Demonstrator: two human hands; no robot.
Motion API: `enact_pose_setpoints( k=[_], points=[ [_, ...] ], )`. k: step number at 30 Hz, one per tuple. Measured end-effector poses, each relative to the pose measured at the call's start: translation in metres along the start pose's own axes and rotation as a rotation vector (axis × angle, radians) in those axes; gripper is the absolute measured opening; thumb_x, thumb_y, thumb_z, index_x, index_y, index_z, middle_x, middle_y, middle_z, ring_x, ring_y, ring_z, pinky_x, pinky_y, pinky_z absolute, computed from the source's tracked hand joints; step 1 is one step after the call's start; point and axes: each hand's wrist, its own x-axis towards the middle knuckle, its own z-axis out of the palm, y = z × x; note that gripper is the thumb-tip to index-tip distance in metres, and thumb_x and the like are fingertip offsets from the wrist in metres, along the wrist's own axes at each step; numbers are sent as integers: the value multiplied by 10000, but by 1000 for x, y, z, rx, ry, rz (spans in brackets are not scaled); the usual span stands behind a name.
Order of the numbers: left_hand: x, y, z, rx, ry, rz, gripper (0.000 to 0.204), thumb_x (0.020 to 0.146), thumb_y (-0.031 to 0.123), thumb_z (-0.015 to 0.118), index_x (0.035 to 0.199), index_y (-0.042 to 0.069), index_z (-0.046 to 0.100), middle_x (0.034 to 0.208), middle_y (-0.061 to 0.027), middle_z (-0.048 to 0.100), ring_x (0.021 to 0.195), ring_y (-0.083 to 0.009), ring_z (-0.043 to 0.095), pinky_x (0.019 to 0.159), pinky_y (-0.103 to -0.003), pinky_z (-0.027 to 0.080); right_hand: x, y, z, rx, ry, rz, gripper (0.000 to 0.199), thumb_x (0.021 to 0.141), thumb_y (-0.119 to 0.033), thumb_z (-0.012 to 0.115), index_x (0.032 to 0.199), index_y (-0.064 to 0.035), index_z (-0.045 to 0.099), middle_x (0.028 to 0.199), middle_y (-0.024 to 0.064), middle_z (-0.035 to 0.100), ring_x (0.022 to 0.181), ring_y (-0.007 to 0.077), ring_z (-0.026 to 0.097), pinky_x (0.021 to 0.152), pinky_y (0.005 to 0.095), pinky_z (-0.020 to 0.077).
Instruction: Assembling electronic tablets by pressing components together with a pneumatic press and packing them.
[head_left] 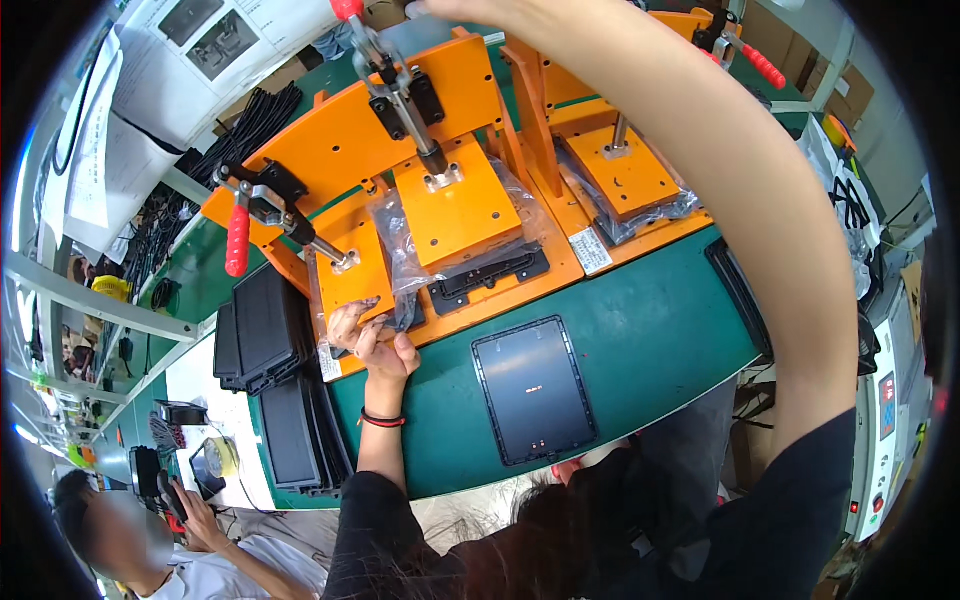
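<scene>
My left hand (375, 338) pinches the edge of a clear plastic bag (392, 240) with a black part in it. The bag lies at the front of the left orange press pad (352, 278) on an orange jig (340, 130). The middle pad (455, 205) rests on another bagged black part (490, 275). My right arm reaches up across the picture. My right hand (445, 8) is cut off by the top edge, next to the red-tipped lever of the middle toggle clamp (385, 70). Whether it grips anything is hidden.
A flat black panel (533, 388) lies on the green table (660, 330) in front of the jig. Stacks of black trays (265, 325) stand at the left. A red-handled clamp (238, 240) sticks out left. A co-worker (190, 515) sits at lower left; a machine panel (885, 410) is at right.
</scene>
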Motion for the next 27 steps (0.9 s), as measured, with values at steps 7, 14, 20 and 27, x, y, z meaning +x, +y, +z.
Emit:
enact_pose_setpoints(
  k=[7, 14, 20, 27],
  points=[
    [-1, -1, 3, 20, 2, -63, 256, 911, 256, 413, 1075, 64, 374, 1132, -185, 404, 1087, -299, 406, 924, -428, 334, -36, 28, -23, -279, -268, -1234, 485, 980, -296, 286, 1193, 119, 420, 705, 108, 575, 663, 202, 566, 769, 351, 482],
    [3, 3, 6, 3, -5, -114, 254, 922, 248, 410, 1083, 54, 383, 1133, -165, 410, 1113, -280, 373, 960, -424, 301, -14, 133, -6, -1584, -226, -1089, 486, 991, -378, 253, 1340, -115, 467, 1346, 88, 488, 1390, 260, 233, 1114, 596, 22],
    [5, 8, 7, -46, -13, -155, 301, 929, 265, 422, 1102, 19, 399, 1114, -162, 407, 1082, -282, 393, 953, -411, 298, -62, 160, -41, -1309, 0, -1340, 531, 955, -426, 393, 1390, -122, 385, 1414, 150, 379, 1385, 315, 232, 1108, 573, 99],
    [7, 9, 10, -63, 0, -210, 300, 943, 277, 406, 1075, 8, 397, 1081, -155, 388, 1067, -277, 404, 936, -400, 309, -259, 264, -115, -1361, 148, -206, 911, 826, -585, 532, 1404, 37, 202, 1318, 408, 270, 1293, 514, 247, 1035, 665, 131]
  ],
)
